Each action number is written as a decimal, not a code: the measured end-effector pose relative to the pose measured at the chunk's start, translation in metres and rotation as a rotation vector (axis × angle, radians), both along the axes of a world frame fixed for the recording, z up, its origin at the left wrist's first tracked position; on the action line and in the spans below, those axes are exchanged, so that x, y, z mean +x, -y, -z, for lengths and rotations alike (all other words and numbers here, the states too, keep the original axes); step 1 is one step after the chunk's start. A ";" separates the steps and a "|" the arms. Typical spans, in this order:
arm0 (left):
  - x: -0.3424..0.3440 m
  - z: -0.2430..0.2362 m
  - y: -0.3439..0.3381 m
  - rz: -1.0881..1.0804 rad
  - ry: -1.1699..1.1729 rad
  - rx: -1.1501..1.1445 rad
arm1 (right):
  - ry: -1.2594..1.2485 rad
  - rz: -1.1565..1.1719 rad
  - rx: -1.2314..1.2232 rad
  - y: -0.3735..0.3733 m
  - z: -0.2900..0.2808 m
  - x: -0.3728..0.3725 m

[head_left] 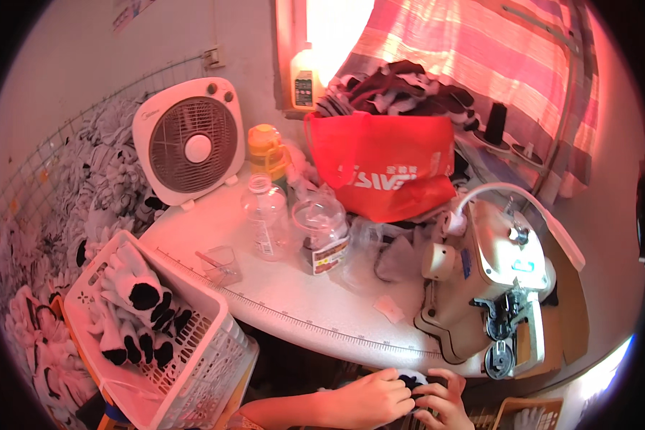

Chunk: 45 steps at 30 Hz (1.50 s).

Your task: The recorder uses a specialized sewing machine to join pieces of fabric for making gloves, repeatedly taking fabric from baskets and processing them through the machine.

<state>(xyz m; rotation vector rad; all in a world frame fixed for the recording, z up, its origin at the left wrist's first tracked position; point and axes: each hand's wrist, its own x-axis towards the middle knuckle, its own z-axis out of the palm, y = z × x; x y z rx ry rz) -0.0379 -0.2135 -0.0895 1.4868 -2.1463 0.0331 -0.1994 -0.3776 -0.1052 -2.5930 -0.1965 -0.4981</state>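
Note:
At the lower edge, in front of the table, my left hand (381, 398) is closed on a black-and-white glove (410, 380), mostly hidden by the fingers. My right hand (443, 403) meets it from the right, its fingers curved around the glove's other side. Above and to the right of both hands stands a beige sewing machine (473, 265) with a lit head and a small metal wheel. To the left, a white plastic basket (226, 337) carries several white gloves (130, 276) with black fingertips.
On the white table (294, 301) stand a box fan (190, 140), an orange-lidded bottle (266, 150), a clear bottle (265, 222), a clear jar (321, 226) and a red bag (387, 161) of dark fabric. Glove heaps (100, 172) fill the left. Another basket (509, 414) sits lower right.

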 end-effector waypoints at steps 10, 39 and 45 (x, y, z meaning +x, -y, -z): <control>-0.004 -0.004 0.034 -0.113 -0.083 0.015 | 0.090 0.004 0.341 0.032 0.018 -0.010; -0.031 0.023 0.110 -0.097 -0.216 -0.143 | 0.217 0.374 0.634 0.070 0.042 -0.040; -0.012 0.006 0.123 -0.251 -0.235 -0.290 | 0.188 0.266 0.559 0.107 0.021 -0.020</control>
